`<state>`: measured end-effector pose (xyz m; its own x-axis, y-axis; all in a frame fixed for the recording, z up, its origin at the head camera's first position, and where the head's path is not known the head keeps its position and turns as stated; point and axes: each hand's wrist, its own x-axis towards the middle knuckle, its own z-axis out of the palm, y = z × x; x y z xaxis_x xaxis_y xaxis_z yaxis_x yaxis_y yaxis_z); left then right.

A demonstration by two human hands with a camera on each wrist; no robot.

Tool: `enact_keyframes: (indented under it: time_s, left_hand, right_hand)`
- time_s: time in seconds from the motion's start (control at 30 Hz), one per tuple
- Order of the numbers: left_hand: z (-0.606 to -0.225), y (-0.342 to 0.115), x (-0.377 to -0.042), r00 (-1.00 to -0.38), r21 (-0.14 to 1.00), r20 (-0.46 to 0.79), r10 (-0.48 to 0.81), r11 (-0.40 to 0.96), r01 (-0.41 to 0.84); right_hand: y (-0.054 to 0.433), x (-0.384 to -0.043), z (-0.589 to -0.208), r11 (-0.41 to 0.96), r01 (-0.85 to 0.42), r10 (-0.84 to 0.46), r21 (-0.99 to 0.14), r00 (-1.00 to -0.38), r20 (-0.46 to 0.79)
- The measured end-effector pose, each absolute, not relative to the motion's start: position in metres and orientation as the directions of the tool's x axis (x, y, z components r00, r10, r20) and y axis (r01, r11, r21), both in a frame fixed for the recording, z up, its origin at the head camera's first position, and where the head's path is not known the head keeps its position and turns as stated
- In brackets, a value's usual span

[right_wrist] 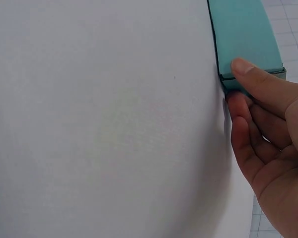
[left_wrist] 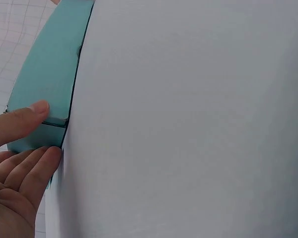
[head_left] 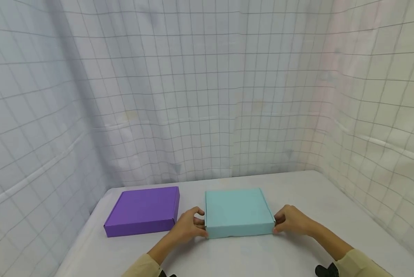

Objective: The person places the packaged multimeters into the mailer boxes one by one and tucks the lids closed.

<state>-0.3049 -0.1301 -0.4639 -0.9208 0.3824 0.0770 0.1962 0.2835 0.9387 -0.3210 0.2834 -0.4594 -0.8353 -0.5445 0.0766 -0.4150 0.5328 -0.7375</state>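
Note:
A flat, light blue cardboard box (head_left: 239, 209) lies on the white table with its lid closed. My left hand (head_left: 187, 227) grips its front left corner; in the left wrist view the thumb (left_wrist: 27, 119) presses the front face and the fingers (left_wrist: 42, 168) lie against the side. At the front right corner my right hand (head_left: 293, 221) holds the box in the same way. The right wrist view shows that thumb (right_wrist: 253, 77) on the front face, with the fingertips (right_wrist: 238, 105) curled at the side near the tabletop.
To the left of the blue box lies a flat purple cardboard box (head_left: 142, 209), also closed, close beside my left hand. White cloth curtains (head_left: 207, 92) with a dark grid surround the table (head_left: 241, 257) at the back and both sides.

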Motion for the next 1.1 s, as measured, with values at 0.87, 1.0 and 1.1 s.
enact_keyframes:
  time_s: [0.87,1.0,1.1]
  left_hand:
    - [-0.465,-0.105,-0.336,-0.947,0.907,0.091,0.309,0.366,0.207]
    - [-0.464,-0.104,-0.336,-0.947,0.903,0.087,0.308,0.378,0.206]
    - [-0.462,-0.103,-0.336,-0.947,0.897,0.076,0.311,0.393,0.201]
  right_hand:
    - [0.302,-0.346,-0.455,0.571,-0.347,-0.47,-0.744,-0.881,0.051]
    - [0.302,-0.346,-0.455,0.573,-0.338,-0.46,-0.747,-0.887,0.048]
    - [0.301,-0.346,-0.454,0.592,-0.337,-0.457,-0.732,-0.889,0.04]
